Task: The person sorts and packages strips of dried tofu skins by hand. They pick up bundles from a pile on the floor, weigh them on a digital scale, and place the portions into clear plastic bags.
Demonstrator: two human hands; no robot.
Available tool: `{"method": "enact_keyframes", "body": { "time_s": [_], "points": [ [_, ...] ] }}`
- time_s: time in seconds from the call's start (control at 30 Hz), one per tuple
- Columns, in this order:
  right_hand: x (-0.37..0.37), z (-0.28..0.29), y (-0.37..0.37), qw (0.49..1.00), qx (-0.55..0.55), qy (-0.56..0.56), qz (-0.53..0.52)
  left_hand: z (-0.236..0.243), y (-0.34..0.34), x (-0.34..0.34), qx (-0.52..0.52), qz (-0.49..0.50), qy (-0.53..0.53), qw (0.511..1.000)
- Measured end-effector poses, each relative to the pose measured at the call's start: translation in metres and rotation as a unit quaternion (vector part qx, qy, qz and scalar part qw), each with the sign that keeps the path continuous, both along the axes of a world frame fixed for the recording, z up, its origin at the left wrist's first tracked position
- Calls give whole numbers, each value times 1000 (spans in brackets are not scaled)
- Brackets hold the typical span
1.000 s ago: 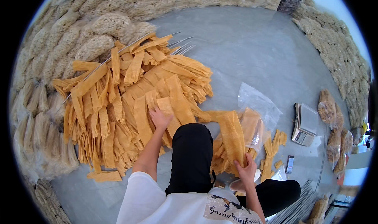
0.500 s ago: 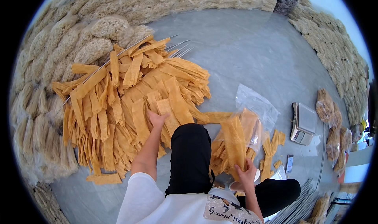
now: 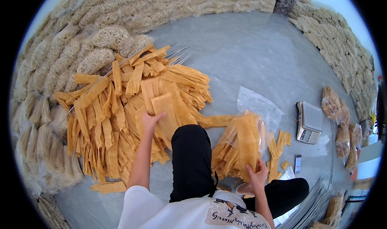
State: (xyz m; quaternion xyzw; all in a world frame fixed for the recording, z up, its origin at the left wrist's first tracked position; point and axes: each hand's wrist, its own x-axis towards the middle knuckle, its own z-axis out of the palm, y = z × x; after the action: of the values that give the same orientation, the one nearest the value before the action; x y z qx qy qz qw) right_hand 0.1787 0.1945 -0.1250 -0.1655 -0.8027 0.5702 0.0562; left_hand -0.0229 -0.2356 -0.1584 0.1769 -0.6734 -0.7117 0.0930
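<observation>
A large heap of flat orange-yellow strips [image 3: 109, 146], like dried bean curd sheet, spreads on the floor to my left. My left hand [image 3: 150, 121] is at its near side, closed round the lower ends of a few strips [image 3: 163, 106] that stick out beyond my thumb. On my right, a clear plastic bag [image 3: 258, 104] lies around a bundle of the same strips [image 3: 229, 150]. My right hand [image 3: 258, 174] pinches the near end of a wide strip [image 3: 247, 144] on top of that bundle; its far end lies by the bag.
Thin metal rods [image 3: 181, 59] poke out of the heap. A scale [image 3: 309, 122], a phone [image 3: 297, 163] and loose strip pieces [image 3: 278, 148] lie to the right. More rods [image 3: 308, 207] are at lower right. Bagged pale goods [image 3: 60, 47] are stacked along the walls.
My left hand has moved slightly left, and the strips at it now project farther up over the heap. My right hand stays at the strip's end. The view has shifted a little.
</observation>
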Motion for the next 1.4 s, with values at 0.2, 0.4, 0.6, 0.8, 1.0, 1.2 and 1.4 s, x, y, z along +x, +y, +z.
{"method": "enact_keyframes", "body": {
  "time_s": [0.2, 0.4, 0.6, 0.8, 1.0, 1.2, 1.4],
  "points": [
    [-2, 11, 6, 997, -46, 51, -39, 147, 21, -32, 43, -44, 221, 973],
    [-4, 54, 27, 986, -58, 116, -102, 220, 90, -55, 163, -136, 277, 937],
    [-8, 102, 63, 977, -15, 156, -148, 213, 215, -37, 264, -287, 109, 914],
    [-9, 27, 59, 991, -52, 101, -65, 112, 308, 33, 267, -424, -133, 855],
    [18, -22, 33, 990, -125, 45, -53, 73, 312, 86, 224, -417, -159, 867],
    [21, 11, 21, 950, -313, 5, 10, 76, 296, 100, 242, -408, -159, 866],
    [5, 30, 11, 952, -303, -4, 46, 78, 315, 107, 240, -394, -133, 877]
  ]
}}
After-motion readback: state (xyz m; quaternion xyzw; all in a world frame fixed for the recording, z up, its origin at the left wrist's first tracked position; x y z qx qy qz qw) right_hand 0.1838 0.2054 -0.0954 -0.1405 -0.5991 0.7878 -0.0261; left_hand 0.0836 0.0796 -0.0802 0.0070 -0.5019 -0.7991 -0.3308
